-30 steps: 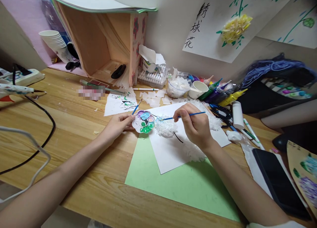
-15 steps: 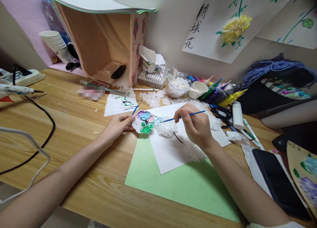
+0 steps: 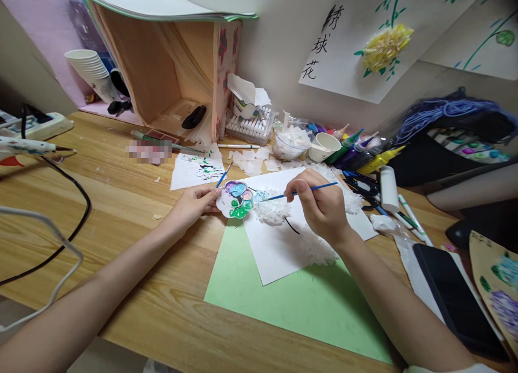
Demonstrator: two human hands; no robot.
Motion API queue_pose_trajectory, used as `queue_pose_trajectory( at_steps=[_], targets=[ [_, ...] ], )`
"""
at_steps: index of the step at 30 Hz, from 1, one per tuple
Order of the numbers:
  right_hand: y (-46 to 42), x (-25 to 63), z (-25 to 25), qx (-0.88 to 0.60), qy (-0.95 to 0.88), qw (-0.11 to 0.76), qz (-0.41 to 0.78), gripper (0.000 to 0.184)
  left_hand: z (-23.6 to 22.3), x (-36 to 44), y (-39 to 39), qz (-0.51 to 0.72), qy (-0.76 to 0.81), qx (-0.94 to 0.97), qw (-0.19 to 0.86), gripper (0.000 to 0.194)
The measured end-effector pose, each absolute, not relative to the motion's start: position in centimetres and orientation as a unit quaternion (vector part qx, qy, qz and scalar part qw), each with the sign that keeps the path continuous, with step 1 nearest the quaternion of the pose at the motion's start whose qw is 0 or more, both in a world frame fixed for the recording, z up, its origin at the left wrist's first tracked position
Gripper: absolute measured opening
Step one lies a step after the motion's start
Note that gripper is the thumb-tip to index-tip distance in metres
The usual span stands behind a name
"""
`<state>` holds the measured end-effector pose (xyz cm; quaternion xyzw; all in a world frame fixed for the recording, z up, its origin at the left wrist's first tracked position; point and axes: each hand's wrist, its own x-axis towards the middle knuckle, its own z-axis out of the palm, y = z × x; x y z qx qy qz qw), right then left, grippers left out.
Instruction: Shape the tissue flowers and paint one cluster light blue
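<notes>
My left hand (image 3: 202, 201) pinches the edge of a flower-shaped paint palette (image 3: 225, 204) with purple, blue and green paint in its wells. A blue paintbrush (image 3: 321, 187) is held in my right hand (image 3: 318, 203), its tip at the white paper-petal flower (image 3: 273, 211) just right of the palette. Pale blue colour shows on the upper left petals. Beneath lies a white sheet (image 3: 265, 268) with a black stem line and more white petal clusters, partly hidden by my right hand. Under that sheet is green paper (image 3: 283, 319).
A second brush (image 3: 224, 176) lies behind the palette near a paint-stained paper (image 3: 182, 173). Paper scraps, a paper cup (image 3: 325, 146) and paint bottles (image 3: 378, 160) line the back. Scissors (image 3: 360, 187) and a phone (image 3: 455, 303) lie right. Cables (image 3: 76, 227) cross the left side.
</notes>
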<state>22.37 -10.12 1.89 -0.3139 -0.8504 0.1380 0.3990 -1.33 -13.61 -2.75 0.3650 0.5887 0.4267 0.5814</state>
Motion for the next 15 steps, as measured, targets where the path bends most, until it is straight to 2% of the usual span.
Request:
queue_pose_trajectory(
  at_steps=[15],
  targets=[
    [-10.03,22.28,1.58,-0.294,-0.866,0.383,0.131,0.027,-2.81,-1.41,-13.62,0.422,0.592,0.367,0.581,0.037]
  ],
)
